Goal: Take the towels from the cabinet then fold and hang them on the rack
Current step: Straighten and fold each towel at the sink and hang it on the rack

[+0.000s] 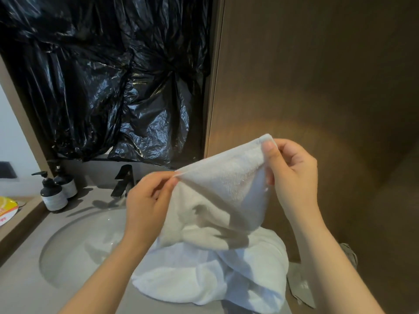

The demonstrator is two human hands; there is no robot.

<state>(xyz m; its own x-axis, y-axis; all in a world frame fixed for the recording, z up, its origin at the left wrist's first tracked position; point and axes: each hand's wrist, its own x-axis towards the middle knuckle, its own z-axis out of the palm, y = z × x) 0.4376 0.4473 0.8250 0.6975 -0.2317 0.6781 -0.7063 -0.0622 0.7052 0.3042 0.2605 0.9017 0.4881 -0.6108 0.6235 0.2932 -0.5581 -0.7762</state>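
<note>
Two corners of my white terry towel (222, 200) pinched, left hand (147, 200) on one, right hand (292, 175) on the higher, cloth sagging creased above a heap (204, 279), perhaps another towel, at the sink (56, 241) rim

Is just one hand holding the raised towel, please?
No, the left hand and the right hand each pinch the upper edge of the towel.

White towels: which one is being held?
The off-white terry towel, pinched at its top edge by left hand and right hand; the brighter white towel lies heaped beneath it.
</note>
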